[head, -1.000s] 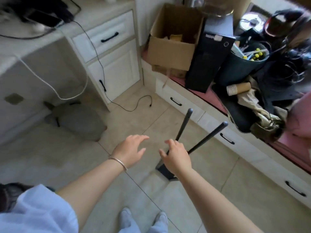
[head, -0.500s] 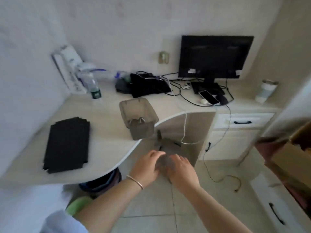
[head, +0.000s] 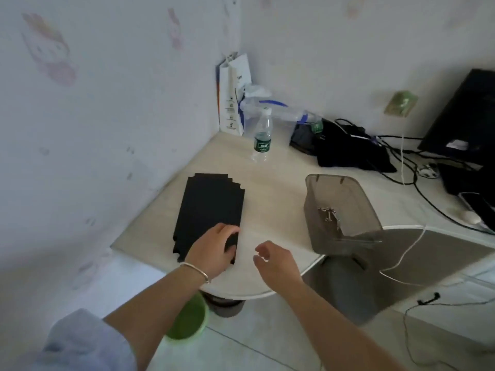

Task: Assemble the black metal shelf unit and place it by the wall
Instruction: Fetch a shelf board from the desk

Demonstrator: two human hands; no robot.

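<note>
- Head view: my left hand (head: 214, 247) lies on the near right corner of the stack of black panels (head: 211, 207) on the desk (head: 273, 194); the fingers curl over the edge, and I judge they pinch a panel there.
- My right hand (head: 276, 261) hovers just to the right of that grip, above the desk edge, fingers loosely curled, holding nothing.
- The clear bin (head: 340, 212) with small metal parts stands farther right, well apart from both hands.
- To do this step well, I think I should separate only the top panel, then support its other side with the free hand before lifting.
- The panels lie offset, so a careless pull could drag the others.
</note>
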